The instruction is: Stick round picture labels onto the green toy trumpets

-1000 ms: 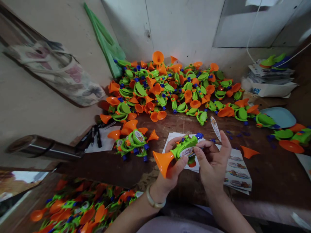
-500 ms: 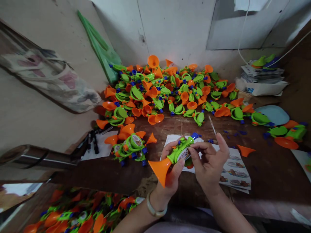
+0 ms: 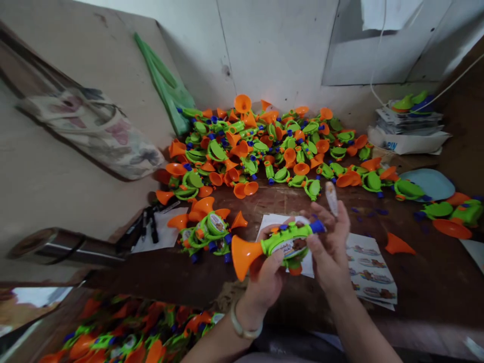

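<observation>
My left hand [image 3: 266,282] is closed round a toy trumpet [image 3: 289,246], held tilted slightly above the table. It has an orange bell at left, a green body with an oval picture sticker on the side facing me, and a blue mouthpiece at right. My right hand [image 3: 333,254] has its thumb against the mouthpiece end, with other fingers behind it, partly hidden. A second oval sticker [image 3: 331,198] stands up at the tip of a raised right finger. Under the hands lie white paper and a sticker sheet [image 3: 372,272] printed with bear pictures.
A big heap of toy trumpets [image 3: 253,146] lies against the wall. A small pile of stickered trumpets [image 3: 207,229] sits left of my hands; more fill the lower left. A metal flask [image 3: 64,249], pens [image 3: 153,229], a loose orange bell [image 3: 400,244] and a pale blue plate [image 3: 429,182] surround them.
The toy trumpet has turned more level, its stickered side now facing me. My right thumb has moved from the sticker to the mouthpiece end. The raised sticker now shows its broad face.
</observation>
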A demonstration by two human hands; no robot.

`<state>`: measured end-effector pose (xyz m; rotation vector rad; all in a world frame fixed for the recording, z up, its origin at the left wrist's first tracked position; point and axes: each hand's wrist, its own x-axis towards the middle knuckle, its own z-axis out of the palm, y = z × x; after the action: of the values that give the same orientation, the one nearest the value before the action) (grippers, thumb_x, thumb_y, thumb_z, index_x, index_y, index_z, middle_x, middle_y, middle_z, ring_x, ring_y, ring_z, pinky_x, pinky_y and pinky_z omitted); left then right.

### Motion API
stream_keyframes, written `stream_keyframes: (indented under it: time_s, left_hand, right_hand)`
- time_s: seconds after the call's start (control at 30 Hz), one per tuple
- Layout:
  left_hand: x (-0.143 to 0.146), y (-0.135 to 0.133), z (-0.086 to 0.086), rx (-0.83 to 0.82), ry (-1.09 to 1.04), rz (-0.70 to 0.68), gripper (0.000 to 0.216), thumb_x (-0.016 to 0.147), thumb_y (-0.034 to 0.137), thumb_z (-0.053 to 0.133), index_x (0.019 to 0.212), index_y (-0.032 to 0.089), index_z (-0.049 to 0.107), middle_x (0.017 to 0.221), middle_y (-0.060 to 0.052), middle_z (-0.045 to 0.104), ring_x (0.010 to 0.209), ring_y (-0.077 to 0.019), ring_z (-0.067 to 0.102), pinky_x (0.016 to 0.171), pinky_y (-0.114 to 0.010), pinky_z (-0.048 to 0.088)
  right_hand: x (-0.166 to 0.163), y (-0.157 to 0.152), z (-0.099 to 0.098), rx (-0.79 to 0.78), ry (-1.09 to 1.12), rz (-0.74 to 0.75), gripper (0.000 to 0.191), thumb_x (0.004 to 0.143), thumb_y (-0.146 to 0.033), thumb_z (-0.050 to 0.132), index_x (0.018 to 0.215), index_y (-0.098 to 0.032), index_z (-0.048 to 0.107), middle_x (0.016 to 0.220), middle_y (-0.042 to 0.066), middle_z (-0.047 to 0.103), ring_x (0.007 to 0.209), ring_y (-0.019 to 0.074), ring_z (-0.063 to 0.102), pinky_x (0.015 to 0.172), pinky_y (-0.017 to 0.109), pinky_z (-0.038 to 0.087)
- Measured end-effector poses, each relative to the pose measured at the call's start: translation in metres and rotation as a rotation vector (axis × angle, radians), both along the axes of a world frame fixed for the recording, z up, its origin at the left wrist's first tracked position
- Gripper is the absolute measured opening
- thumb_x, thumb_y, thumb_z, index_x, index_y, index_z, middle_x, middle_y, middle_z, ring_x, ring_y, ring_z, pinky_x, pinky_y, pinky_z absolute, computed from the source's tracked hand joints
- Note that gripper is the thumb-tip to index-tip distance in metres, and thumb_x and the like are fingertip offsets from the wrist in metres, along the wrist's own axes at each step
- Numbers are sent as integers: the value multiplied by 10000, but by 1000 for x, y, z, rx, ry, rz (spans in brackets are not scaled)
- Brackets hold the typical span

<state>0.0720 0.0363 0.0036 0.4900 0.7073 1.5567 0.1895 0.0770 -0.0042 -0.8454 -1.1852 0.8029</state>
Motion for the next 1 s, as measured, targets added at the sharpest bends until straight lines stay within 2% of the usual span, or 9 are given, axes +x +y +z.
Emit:
stream_keyframes:
  time_s: [0.07, 0.2, 0.27, 0.4, 0.53, 0.63, 0.73, 0.87, 1.0]
  left_hand:
    - [6, 3, -1, -92, -44, -33, 511, 670, 472, 970, 1063, 226, 755, 1192, -82, 806, 1124, -301, 765, 1032, -443, 600]
    - [11, 1, -14, -187, 17, -3, 441, 725, 477, 951, 1026, 197, 790, 1215, -111, 791, 1242, -317, 717, 1102, -466, 554]
    - [7, -2, -19, -113, 119, 4, 460, 764, 424, 939, 1158, 244, 785, 1366, -111, 737, 1377, -318, 638, 1133, -461, 532]
    - [-7, -7, -19, 157, 379, -72, 739, 721, 275, 973, 1403, 334, 695, 1652, -88, 528, 1567, -338, 437, 1260, -482, 407]
    - [-16, -8, -14, 115, 269, -97, 604, 821, 331, 903, 1390, 318, 701, 1497, -87, 677, 1384, -318, 634, 1186, -466, 490]
    - [-19, -7, -11, 144, 130, -74, 541, 813, 324, 904, 1326, 306, 731, 1503, -84, 677, 1283, -301, 700, 1066, -411, 582]
    - [-22, -7, -6, 205, 65, -89, 519, 803, 272, 902, 1295, 322, 743, 1546, -66, 650, 1290, -299, 698, 1052, -413, 598]
    - [-25, -7, 1, 261, 52, -88, 530, 789, 248, 904, 1289, 326, 747, 1550, -44, 651, 1391, -295, 635, 1161, -413, 523]
    - [-27, -8, 0, 261, 49, -122, 538, 793, 255, 902, 1300, 321, 734, 1589, -59, 615, 1390, -298, 639, 1132, -399, 541]
  right_hand:
    - [-6, -6, 3, 2, 28, 27, 724, 1010, -287, 677, 1606, -457, 303, 1448, 87, 562, 1143, 220, 738, 881, 404, 663]
    - [2, -2, 3, 242, -126, -309, 892, 884, -93, 802, 1551, -494, 367, 1477, 40, 503, 1018, 162, 720, 838, 356, 650]
    - [6, -2, 0, 337, -257, -343, 927, 854, -53, 815, 1548, -480, 373, 1468, 45, 502, 977, 161, 710, 829, 355, 639]
    - [-2, -23, 0, 246, -302, 3, 743, 957, -189, 741, 1592, -375, 403, 1469, 130, 537, 1108, 252, 725, 859, 405, 658]
    - [-5, -38, 10, 131, -46, 371, 587, 989, -367, 735, 1529, -447, 518, 1678, 98, 380, 1237, 291, 697, 938, 484, 662]
    - [5, -29, 16, -4, 32, 311, 271, 985, -292, 749, 1240, -384, 748, 1339, 53, 682, 846, 152, 736, 684, 279, 642]
    - [15, -18, 18, -89, -33, 168, 141, 925, -211, 803, 1012, -322, 817, 884, -12, 761, 664, 102, 672, 601, 177, 568]
    - [12, -14, 22, -165, -90, 156, 102, 841, -216, 852, 886, -306, 833, 776, -25, 779, 659, 115, 695, 599, 163, 569]
    - [5, -16, 28, -254, -85, 227, 50, 818, -267, 868, 847, -286, 832, 753, -21, 789, 627, 118, 703, 583, 168, 583]
